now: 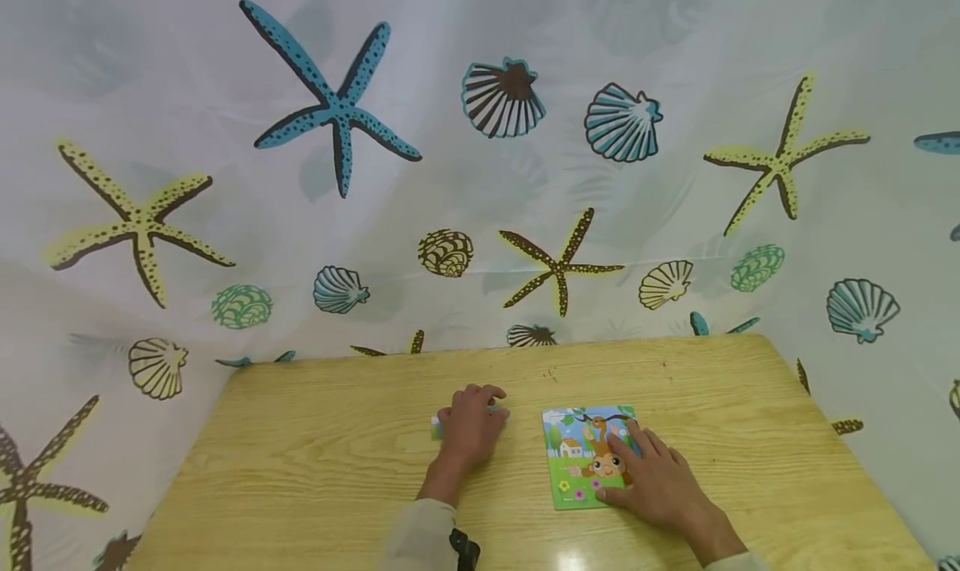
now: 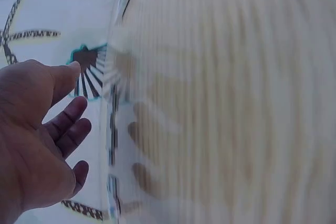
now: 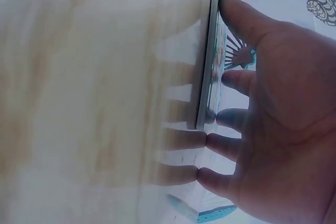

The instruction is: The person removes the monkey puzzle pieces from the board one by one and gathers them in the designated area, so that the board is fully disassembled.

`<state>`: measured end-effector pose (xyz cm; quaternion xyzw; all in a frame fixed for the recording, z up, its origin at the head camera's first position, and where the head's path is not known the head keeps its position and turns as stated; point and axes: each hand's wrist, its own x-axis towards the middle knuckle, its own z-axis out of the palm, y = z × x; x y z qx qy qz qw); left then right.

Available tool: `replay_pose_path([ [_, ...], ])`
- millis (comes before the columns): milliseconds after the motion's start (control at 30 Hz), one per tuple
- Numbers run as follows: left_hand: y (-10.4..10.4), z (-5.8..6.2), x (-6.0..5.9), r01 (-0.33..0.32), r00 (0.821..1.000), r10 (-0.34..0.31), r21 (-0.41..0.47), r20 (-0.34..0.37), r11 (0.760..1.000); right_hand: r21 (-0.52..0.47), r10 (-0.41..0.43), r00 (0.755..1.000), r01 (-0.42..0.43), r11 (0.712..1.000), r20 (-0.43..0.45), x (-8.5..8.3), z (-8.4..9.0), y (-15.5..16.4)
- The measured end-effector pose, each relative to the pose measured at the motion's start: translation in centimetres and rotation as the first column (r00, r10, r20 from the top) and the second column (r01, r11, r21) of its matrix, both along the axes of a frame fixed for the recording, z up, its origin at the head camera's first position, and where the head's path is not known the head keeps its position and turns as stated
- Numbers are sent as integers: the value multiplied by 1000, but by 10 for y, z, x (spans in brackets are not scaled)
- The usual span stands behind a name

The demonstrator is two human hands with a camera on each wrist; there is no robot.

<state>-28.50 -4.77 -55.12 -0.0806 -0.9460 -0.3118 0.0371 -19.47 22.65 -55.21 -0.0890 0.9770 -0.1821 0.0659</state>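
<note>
A square jigsaw puzzle (image 1: pixel 573 464) with a monkey, a small house and flowers lies flat on the wooden table. My right hand (image 1: pixel 663 479) rests over its right side, thumb and fingertips at the picture. From the right wrist view, the thumb and some fingers of that hand (image 3: pixel 289 103) meet the thin puzzle board (image 3: pixel 202 77), and the other fingertips reach the tabletop beside it. Left of the puzzle, my left hand (image 1: pixel 471 428) hovers with loosely bent fingers over a small blue and green piece (image 1: pixel 436 428), mostly hidden. The left wrist view shows nothing within its fingers.
The light wooden table (image 1: pixel 315 438) reaches back to a hanging white cloth (image 1: pixel 420 187) printed with starfish and shells. This cloth also borders the table's left and right sides. A dark band (image 1: pixel 465 548) sits at my left wrist.
</note>
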Motion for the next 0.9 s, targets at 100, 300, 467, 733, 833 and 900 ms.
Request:
replay_pose_path([
  [100, 17, 2, 3, 56, 998, -56, -21, -3, 998, -19, -12, 1000, 12, 1000, -4, 1, 0, 1],
  [300, 48, 3, 9, 169, 986, -168, -57, 13, 984, -9, -43, 999, 43, 999, -25, 4, 2, 7],
  [467, 70, 2, 14, 233, 972, -233, -144, 15, 962, 11, -45, 999, 45, 999, -23, 7, 2, 11],
  [733, 103, -3, 18, 285, 955, -296, -275, 0, 918, -4, -49, 998, 49, 999, 35, 13, 3, 14],
  [833, 112, -5, 18, 281, 955, -296, -330, 5, 901, -9, -49, 997, 50, 999, 58, 15, 2, 14],
  [900, 117, -7, 18, 273, 957, -289, -363, 11, 891, -4, -51, 997, 51, 999, 64, 15, 2, 14],
])
